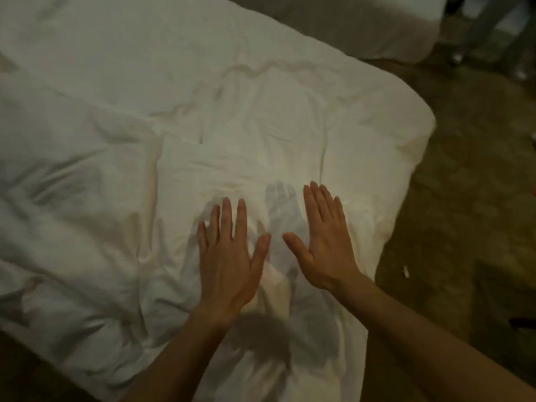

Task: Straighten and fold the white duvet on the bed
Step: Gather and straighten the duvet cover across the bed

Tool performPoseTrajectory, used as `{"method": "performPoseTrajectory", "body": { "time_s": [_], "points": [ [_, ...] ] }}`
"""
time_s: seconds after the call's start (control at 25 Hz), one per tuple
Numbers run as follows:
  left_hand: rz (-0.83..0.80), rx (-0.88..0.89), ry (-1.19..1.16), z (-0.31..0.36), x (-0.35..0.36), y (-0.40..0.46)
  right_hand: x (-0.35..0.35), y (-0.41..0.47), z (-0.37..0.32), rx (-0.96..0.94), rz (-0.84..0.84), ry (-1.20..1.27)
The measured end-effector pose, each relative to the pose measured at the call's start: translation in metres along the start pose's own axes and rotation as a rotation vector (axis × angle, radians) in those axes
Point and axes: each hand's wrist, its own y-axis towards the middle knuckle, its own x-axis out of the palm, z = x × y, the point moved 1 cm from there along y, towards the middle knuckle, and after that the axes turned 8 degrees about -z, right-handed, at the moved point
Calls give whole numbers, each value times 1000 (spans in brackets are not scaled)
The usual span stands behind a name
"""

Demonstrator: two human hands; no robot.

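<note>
Rumpled, creased white duvet under flat hands

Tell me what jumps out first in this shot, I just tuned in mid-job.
Two bare hands, left and right, lie flat with straight fingers side by side on the white duvet, low in the middle of the view. The duvet is rumpled, with creases across its centre and left. Its rounded corner hangs at the right over dark floor.

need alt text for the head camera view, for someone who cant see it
Two bare hands, the left hand and the right hand, lie side by side with straight fingers on a rumpled white duvet covering a bed. A dim brownish floor shows to the right.
</note>
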Motion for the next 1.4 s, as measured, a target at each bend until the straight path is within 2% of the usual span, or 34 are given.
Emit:
{"method": "performPoseTrajectory", "body": {
  "time_s": [0.08,0.2,0.28,0.44,0.72,1.0,1.08,1.2,1.32,1.4],
  "points": [
    [4,-57,-13,7,7,27,-6,29,14,-17,-54,9],
    [-65,-107,-5,21,41,54,2,74,41,21,-207,34],
    [-55,-155,-11,29,62,68,15,107,54,-11,-339,33],
    [69,-349,-35,48,75,74,33,142,65,-263,-515,112],
    [209,-644,58,153,106,42,-45,114,136,-486,-619,72],
    [332,-907,37,185,150,23,-29,103,170,-537,-514,75],
    [347,-971,35,197,161,15,-24,84,194,-491,-614,139],
    [378,-1014,33,221,177,-3,-30,71,203,-431,-696,268],
    [444,-1017,-3,234,180,-14,-52,77,215,-476,-618,335],
    [469,-958,8,244,180,-11,-71,76,238,-484,-607,356]
  ]
}}
